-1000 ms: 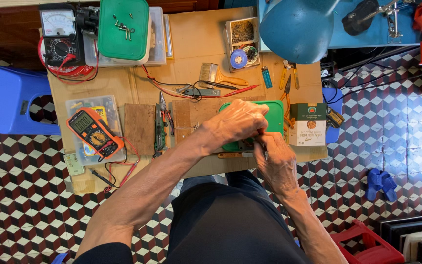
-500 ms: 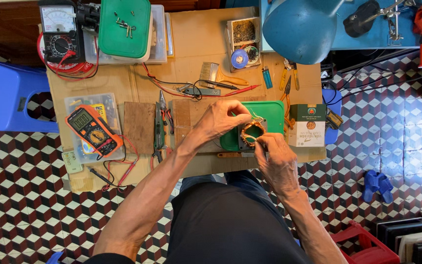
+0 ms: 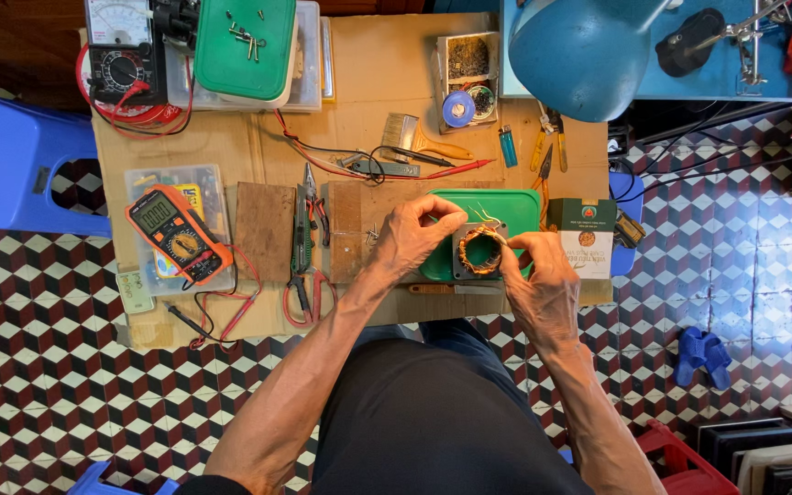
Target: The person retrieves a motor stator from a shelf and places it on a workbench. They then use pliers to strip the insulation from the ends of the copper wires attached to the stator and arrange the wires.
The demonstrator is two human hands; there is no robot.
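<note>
Looking down, we see the cardboard-covered workbench (image 3: 387,82) filling the middle of the view, over a floor of red, black and white cube-pattern tiles (image 3: 66,367), with a blue plastic stool (image 3: 11,156) off to the left and a big blue lamp shade (image 3: 584,50) at the top. On the bench, a green lid (image 3: 245,46) sits on a clear box, an analog meter (image 3: 116,50) stands at the top left corner, and an orange digital multimeter (image 3: 176,236) lies on a clear case. Closer in, we have a green tray (image 3: 515,209) near the front edge, a small printed box (image 3: 584,236) just right of it, and pliers (image 3: 302,247) beside a wooden block (image 3: 346,229). Over the tray sits the copper-wound stator coil (image 3: 480,250), ring-shaped with wire leads sticking up. Our left hand (image 3: 412,240) curls its fingers around the coil's left side, thumb and forefinger pinched together above it. Our right hand (image 3: 543,284) grips the coil's right edge between fingertips.
</note>
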